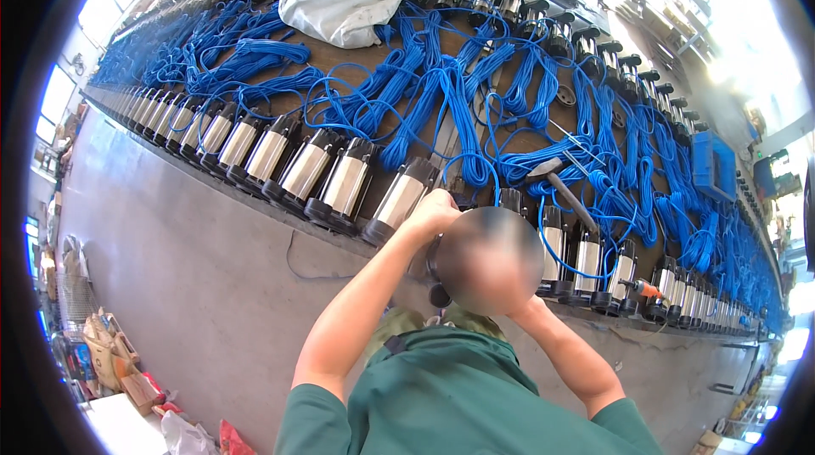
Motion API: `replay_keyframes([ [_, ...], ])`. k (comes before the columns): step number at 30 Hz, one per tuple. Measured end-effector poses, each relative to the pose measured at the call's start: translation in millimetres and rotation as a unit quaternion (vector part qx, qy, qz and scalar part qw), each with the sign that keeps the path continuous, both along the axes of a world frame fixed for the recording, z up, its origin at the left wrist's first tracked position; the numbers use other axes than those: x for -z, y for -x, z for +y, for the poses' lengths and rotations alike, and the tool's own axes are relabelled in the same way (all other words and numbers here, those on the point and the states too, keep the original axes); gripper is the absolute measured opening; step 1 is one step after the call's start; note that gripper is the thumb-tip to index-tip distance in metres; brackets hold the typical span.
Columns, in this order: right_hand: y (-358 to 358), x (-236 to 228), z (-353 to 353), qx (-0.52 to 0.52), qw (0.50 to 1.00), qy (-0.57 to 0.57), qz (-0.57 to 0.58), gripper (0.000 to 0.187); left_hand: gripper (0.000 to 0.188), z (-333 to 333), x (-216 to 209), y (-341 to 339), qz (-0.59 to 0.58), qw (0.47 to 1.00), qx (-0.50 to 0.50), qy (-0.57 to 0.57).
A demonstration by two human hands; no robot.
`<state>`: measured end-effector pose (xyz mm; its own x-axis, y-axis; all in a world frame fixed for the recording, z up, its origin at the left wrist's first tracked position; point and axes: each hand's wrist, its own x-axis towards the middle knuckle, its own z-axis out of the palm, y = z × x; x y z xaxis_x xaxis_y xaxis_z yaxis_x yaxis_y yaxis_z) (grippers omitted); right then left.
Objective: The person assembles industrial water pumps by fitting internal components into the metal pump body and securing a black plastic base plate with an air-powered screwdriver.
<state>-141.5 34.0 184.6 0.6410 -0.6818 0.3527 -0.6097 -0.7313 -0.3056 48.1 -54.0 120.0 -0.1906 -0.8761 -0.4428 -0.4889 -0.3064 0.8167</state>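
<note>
- Straight ahead in the head view, the person stands at the near edge of a long brown table (352, 56), both forearms reaching up to it from a green shirt (458, 396).
- The left hand (437, 210) has its fingers bent, just beside a silver cylinder (401, 200) with black ends; I cannot tell whether it grips anything, as its fingertips run into a round blurred patch.
- The right hand (508, 287) lies mostly within that blur, so I cannot tell if it is open or closed.
- A black-topped cylinder (509, 199) stands at the table edge, its top showing just above the blur, between and beyond the hands; it is probably the piece being handled, though the smear hides its body.
- More silver-and-black cylinders (346, 179) line the near edge on both sides.
- Blue cable coils (463, 128) cover much of the tabletop behind them.
- A hammer (570, 194) lies on the coils to the right, near thin pale rods (580, 152).
- Farther right are an orange tool (647, 289) by the near row and a blue crate (713, 166).
- A white bag (335, 1) sits on the far side.
</note>
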Motion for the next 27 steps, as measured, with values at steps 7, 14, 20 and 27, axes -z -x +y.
replay_keyframes([
  [7,-6.9,67.4,32.8,0.039,0.999,0.000,-0.010,0.022,0.022,23.7,-4.4,-5.2,0.160,0.986,-0.046,0.001],
  [14,-20.6,69.2,41.1,0.056,0.994,-0.089,-0.026,0.024,0.021,23.0,4.3,-7.5,0.256,0.966,-0.029,-0.031],
  [20,-14.0,71.4,33.4,0.067,0.986,-0.138,-0.068,0.018,0.017,33.2,0.5,-1.0,0.349,0.931,-0.082,-0.069],
  [27,129.2,93.6,-140.7,0.408,0.908,0.015,0.095,0.031,0.010,50.3,27.3,-5.3,0.484,0.839,-0.217,-0.124],
])
